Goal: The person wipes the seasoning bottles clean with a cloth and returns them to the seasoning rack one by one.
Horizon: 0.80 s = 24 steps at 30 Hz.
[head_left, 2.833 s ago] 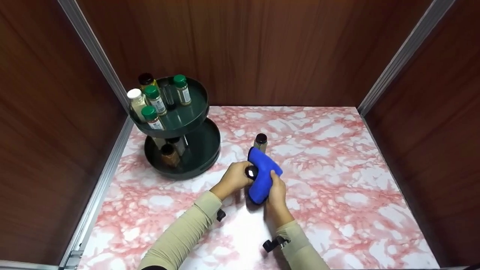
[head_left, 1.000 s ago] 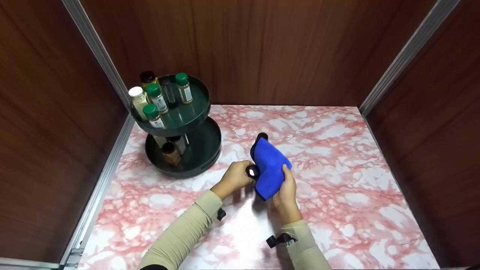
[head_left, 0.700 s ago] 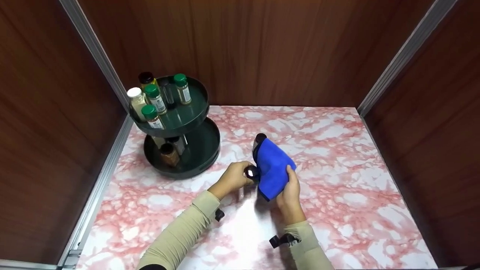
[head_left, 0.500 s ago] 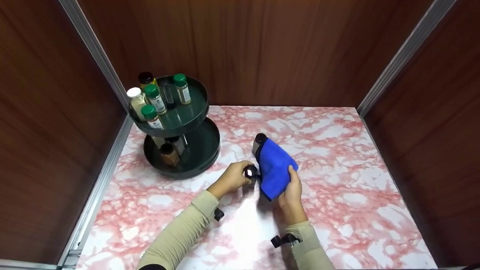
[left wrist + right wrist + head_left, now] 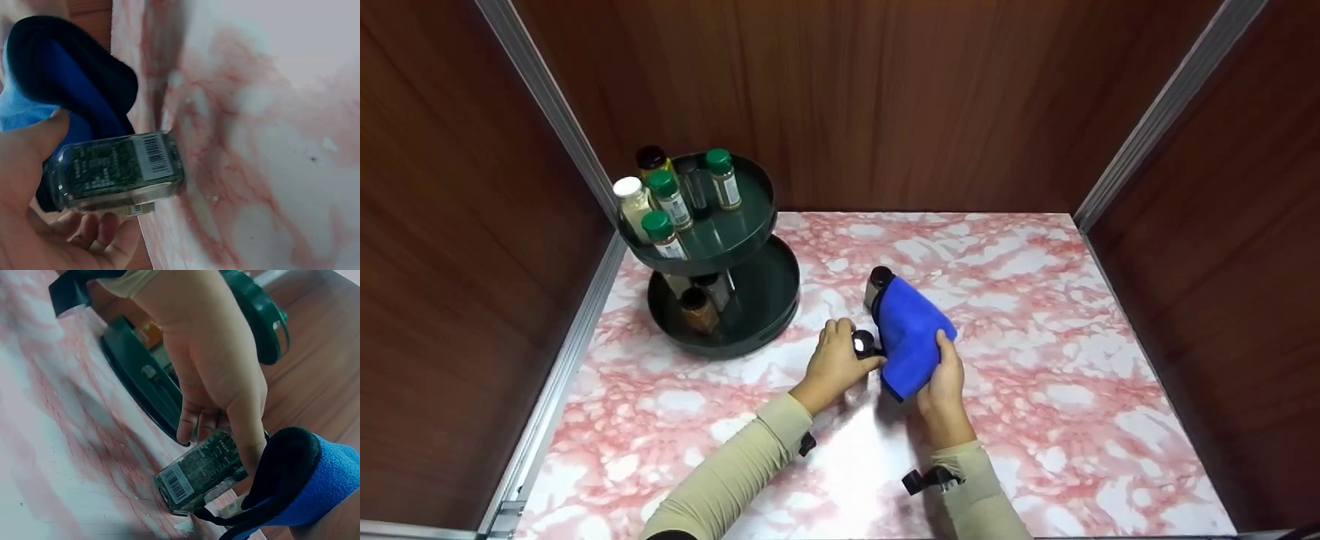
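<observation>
A clear spice jar [image 5: 118,166] with dark green flakes, a barcode label and a black cap appears to stand on the marbled table. Around it is my left hand [image 5: 840,365], fingers loosely spread on one side and thumb on the other. A gap shows between thumb and jar in the left wrist view. My right hand [image 5: 943,386] holds a folded blue cloth [image 5: 913,337] with black edging, thumb on top, just right of the jar. Most of the right hand's fingers are hidden under the cloth. Behind the cloth, partly covered, stands another black-capped jar [image 5: 874,291].
A dark green two-tier round rack [image 5: 735,232] stands at the left. Its upper tier carries several jars, among them a white-capped jar [image 5: 634,206] and green-capped ones. A brown jar [image 5: 699,311] is among those on the lower tier. Wooden panels [image 5: 915,105] enclose the table.
The cloth and right hand have shifted right, away from the left hand's jar. The left hand's fingers have loosened from around the jar, and its thumb now extends toward the cloth.
</observation>
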Motion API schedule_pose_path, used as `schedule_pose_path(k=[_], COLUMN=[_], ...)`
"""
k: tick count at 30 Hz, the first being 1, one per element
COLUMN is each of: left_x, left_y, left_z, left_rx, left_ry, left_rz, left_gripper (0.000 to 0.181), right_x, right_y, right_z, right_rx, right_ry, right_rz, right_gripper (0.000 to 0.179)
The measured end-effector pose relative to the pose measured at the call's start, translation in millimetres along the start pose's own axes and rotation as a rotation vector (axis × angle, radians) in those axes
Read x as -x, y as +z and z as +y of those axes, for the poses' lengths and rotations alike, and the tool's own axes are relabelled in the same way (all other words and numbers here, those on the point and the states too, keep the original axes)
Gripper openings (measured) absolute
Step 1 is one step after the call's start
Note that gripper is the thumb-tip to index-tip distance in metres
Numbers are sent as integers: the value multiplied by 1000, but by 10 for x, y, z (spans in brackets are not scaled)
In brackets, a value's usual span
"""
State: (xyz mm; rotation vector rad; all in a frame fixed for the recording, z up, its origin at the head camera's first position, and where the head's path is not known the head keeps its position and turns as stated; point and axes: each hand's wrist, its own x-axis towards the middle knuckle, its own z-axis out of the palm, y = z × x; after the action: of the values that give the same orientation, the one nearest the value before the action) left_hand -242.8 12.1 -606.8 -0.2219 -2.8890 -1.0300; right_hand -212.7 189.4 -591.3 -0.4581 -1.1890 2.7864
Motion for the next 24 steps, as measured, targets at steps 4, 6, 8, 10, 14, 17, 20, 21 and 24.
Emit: schedule_pose_path(k=[4, 6, 8, 10, 14, 17, 20, 21, 24], left_x=[9, 8, 0, -10, -21, -28, -42, -47, -67], left_y=[37, 32, 13, -12, -44, -68, -96, -106, -133], left_z=[6, 14, 27, 36, 34, 22, 9, 4, -9], left_rx=[12, 34, 59, 78, 106, 112, 111, 110, 104], left_ry=[-13, -13, -11, -10, -2, 18, 42, 50, 64], left_rz=[41, 39, 28, 12, -12, -17, -21, -22, -30], left_gripper=[69, 66, 64, 63, 61, 60, 56, 54, 49], right_x=[8, 9, 5, 1, 2, 5, 7, 8, 7], right_y=[-16, -23, -27, -22, -8, 5, 16, 17, 28], right_z=[-4, -9, -13, -15, -12, -5, 3, 6, 9], right_rx=[-10, -14, -14, -12, -5, -3, -5, -6, -4], right_ry=[2, 1, -3, -5, -9, -14, -14, -13, -10], right_rz=[4, 11, 21, 30, 26, 17, 11, 13, 11], right_gripper=[45, 45, 45, 45, 45, 45, 45, 45, 46])
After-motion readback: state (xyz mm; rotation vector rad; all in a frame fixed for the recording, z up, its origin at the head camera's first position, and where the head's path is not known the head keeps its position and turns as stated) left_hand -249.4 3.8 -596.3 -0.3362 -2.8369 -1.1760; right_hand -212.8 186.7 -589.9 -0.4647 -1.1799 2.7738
